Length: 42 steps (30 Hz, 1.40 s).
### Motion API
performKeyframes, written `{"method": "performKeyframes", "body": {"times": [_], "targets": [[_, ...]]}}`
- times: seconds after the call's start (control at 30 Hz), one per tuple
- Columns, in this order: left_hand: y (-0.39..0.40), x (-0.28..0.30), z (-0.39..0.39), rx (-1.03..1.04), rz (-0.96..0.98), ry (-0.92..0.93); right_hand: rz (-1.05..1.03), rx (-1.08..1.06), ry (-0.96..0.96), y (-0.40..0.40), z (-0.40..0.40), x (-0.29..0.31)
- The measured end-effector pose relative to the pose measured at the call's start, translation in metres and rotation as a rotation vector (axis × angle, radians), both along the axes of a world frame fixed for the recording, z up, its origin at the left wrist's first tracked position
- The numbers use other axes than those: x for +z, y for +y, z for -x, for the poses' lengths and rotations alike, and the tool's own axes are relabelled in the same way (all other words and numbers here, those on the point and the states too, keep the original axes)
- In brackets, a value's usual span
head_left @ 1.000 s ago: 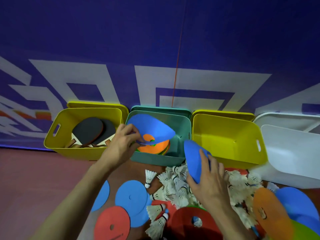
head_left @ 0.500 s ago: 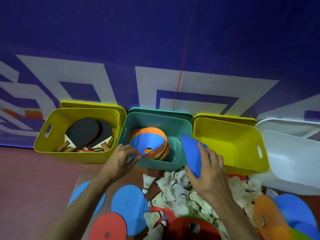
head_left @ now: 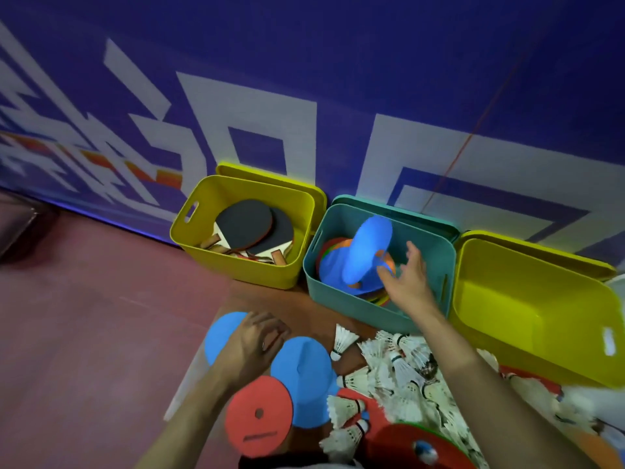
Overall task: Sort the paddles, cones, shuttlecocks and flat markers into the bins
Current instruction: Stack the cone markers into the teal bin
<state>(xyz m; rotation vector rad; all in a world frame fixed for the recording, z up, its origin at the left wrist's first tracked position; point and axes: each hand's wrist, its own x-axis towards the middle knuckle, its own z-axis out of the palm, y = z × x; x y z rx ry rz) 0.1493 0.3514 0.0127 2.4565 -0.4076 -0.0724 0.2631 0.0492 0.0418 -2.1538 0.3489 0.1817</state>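
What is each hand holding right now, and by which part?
The right hand holds nothing: its fingers are spread over the teal bin, beside a blue marker standing on edge. The left hand rests on a blue floor marker; whether it grips cannot be told.

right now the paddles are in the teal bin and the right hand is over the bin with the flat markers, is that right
Not quite. In the head view the paddles lie in the left yellow bin, not the teal one. The rest holds: the right hand is over the teal bin, which holds the flat markers.

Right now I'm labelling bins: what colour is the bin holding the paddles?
Yellow bin, seen in the head view, the only one.
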Motion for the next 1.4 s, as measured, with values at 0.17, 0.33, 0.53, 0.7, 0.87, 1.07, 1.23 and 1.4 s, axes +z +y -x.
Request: {"method": "performKeyframes", "body": {"times": [0.17, 0.33, 0.53, 0.7, 0.87, 1.07, 1.23, 1.4], "targets": [[-0.022, -0.01, 0.005, -0.095, 0.026, 0.015, -0.023, -0.017, -0.075, -0.03, 0.075, -0.002], [-0.079, -0.025, 0.011, -0.315, 0.019, 0.012, 0.135, -0.115, -0.105, -0.093, 0.172, -0.016], [-0.159, -0.059, 0.048, -0.603, -0.226, -0.002, 0.203, -0.37, -0.011, -0.163, 0.274, -0.045], [-0.197, -0.076, 0.074, -0.595, -0.518, 0.179, 0.241, -0.236, 0.056, -0.18, 0.325, -0.082], [-0.221, -0.079, 0.082, -0.588, -0.604, 0.154, 0.276, -0.035, 0.243, -0.17, 0.332, -0.108], [-0.226, -0.061, 0.086, -0.451, -0.534, 0.153, 0.37, 0.03, 0.09, -0.176, 0.314, -0.09], [-0.211, -0.036, 0.082, -0.31, -0.407, 0.119, 0.354, 0.015, -0.075, -0.173, 0.283, -0.046], [-0.18, -0.006, 0.057, -0.214, -0.248, 0.092, 0.267, 0.022, -0.14, -0.151, 0.246, -0.01]]}}
